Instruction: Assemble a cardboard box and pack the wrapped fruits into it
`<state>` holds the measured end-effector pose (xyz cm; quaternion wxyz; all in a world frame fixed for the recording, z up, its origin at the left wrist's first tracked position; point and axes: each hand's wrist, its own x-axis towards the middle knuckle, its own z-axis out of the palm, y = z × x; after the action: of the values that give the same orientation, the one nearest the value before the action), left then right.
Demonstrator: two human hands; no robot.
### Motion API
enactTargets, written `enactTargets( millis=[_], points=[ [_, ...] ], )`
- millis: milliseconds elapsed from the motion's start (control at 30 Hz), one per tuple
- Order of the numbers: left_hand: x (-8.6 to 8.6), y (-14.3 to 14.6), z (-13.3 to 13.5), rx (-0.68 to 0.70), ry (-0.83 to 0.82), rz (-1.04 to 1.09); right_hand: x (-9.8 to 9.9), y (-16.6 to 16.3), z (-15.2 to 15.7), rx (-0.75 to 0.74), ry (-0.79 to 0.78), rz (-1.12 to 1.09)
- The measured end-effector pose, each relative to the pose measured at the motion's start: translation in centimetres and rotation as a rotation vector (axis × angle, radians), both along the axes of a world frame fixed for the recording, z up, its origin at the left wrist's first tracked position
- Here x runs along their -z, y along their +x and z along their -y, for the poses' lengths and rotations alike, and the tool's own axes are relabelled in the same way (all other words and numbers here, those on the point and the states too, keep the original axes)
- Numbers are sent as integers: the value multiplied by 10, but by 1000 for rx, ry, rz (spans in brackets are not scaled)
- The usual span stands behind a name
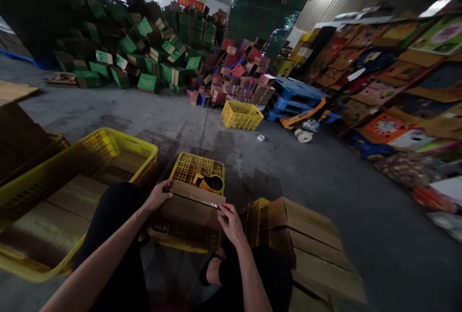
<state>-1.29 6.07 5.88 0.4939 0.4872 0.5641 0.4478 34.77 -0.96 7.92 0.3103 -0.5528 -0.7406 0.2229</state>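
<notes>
A small brown cardboard box rests between my knees on an upturned yellow crate. At its left end, my left hand is closed on the edge, fingertips partly hidden. My right hand holds the right end, thumb and fingers at the top edge. A shiny strip, like clear tape, shows along the box's top near the right fingers. Just behind the box, a yellow and black tape dispenser lies on the crate.
On my left stands a large yellow crate with cardboard boxes inside. Stacked cardboard boxes are at my right knee. Ahead are another yellow crate, a roll of tape, a pallet jack, blue pallets and piled green boxes.
</notes>
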Motion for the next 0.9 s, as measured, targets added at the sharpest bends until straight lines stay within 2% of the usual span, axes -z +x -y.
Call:
enactTargets(
  millis=[167, 333, 500, 900],
  points=[
    [0, 2, 1, -22, 1, -37, 2, 0, -1, 4, 6, -1],
    [3, 4, 4, -37, 89, -180, 4, 0, -1, 8, -3, 5],
    [4, 4, 6, -65, 94, -257, 5, -1, -1, 11, -7, 24],
    [5, 4, 7, -43, 48, -224, 11, 0, -1, 17, 13, 60]
  ],
)
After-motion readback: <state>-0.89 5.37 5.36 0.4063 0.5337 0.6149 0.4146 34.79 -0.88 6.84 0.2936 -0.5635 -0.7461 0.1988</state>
